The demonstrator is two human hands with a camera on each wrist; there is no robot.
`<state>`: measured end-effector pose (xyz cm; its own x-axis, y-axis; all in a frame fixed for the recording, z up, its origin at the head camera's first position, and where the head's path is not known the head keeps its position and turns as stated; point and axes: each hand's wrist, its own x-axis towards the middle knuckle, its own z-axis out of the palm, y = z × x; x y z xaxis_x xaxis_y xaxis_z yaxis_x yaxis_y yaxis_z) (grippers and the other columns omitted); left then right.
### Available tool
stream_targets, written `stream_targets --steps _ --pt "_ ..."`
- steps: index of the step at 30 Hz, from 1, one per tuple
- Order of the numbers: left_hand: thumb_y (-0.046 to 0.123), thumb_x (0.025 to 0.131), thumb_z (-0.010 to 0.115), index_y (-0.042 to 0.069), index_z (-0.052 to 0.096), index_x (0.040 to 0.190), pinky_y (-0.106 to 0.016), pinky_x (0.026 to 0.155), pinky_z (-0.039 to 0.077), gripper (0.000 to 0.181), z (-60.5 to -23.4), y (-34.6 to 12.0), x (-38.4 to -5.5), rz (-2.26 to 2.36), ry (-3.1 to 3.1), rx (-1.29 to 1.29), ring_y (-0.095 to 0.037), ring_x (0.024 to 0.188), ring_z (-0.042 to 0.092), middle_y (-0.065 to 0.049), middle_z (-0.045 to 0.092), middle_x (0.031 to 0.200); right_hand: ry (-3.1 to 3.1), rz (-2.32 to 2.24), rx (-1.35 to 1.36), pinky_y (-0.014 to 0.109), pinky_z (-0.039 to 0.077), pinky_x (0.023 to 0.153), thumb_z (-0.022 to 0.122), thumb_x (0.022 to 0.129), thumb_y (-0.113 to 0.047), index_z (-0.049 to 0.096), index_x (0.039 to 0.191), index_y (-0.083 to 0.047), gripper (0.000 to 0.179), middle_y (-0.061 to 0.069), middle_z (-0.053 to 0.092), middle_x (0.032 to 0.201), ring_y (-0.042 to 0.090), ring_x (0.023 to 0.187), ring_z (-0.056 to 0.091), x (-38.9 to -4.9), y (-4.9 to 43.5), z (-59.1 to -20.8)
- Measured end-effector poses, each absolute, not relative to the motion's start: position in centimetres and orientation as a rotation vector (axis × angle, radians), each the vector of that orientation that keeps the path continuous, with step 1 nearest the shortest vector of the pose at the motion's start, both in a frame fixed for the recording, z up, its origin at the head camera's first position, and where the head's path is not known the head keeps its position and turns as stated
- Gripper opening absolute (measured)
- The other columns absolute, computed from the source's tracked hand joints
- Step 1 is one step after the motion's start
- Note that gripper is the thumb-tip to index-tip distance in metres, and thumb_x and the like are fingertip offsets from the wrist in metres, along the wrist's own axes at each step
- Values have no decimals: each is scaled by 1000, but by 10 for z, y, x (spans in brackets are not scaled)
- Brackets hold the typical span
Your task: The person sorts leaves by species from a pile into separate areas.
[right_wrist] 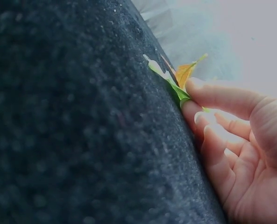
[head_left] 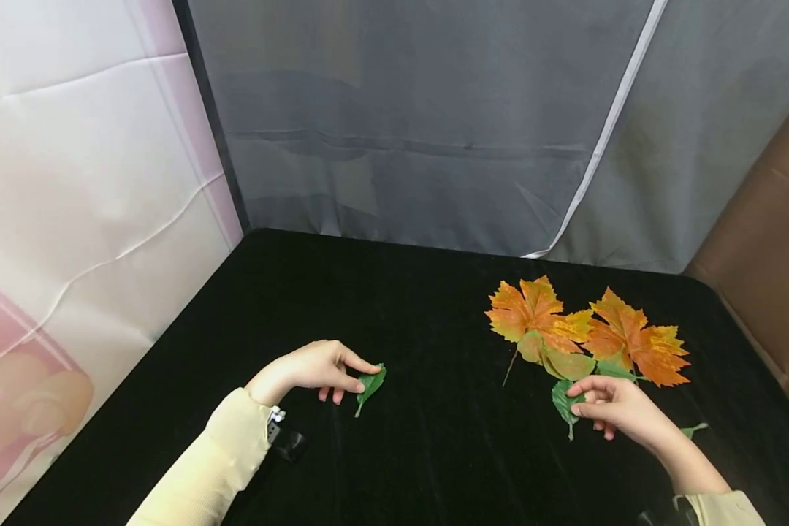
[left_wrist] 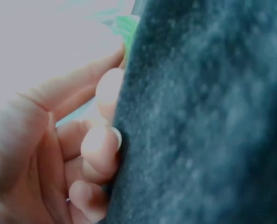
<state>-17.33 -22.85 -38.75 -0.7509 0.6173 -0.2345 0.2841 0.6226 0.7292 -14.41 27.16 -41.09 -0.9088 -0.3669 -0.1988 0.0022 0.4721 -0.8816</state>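
My left hand (head_left: 322, 367) pinches a small green leaf (head_left: 372, 386) between thumb and forefinger, close over the black tabletop left of the middle. In the left wrist view a bit of that leaf (left_wrist: 127, 29) shows past the fingertips, and the other fingers are curled beside the cloth. On the right, my right hand (head_left: 614, 408) pinches another green leaf (head_left: 564, 402) by its edge, its stem pointing toward me. The right wrist view has this leaf (right_wrist: 168, 81) at the thumb and fingertip, low against the cloth.
Two orange maple leaves (head_left: 531, 310) (head_left: 638, 340) lie beyond my right hand. Yellow-green rounded leaves (head_left: 565, 361) and a green leaf (head_left: 614, 370) overlap them. Part of another green leaf (head_left: 693, 430) shows behind the right wrist. Grey curtains (head_left: 401, 131) stand behind the black table (head_left: 427, 453).
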Motion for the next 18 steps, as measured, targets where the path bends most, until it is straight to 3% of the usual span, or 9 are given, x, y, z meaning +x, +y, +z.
stream_targets --steps 10,18 --pt "27 81 79 29 73 111 -32 45 49 31 -389 -218 -168 868 2614 739 -12 45 57 8 60 57 2378 -1425 -329 31 49 44 70 89 -12 59 112 10 34 2 59 70 10 51 52 -145 271 -410" --pt "27 82 78 27 70 110 -29 47 48 29 -389 -216 -166 801 2655 794 -10 45 55 11 58 58 2385 -1432 -340 30 49 43 70 88 -12 59 111 10 33 2 59 70 10 51 52 -146 271 -411"
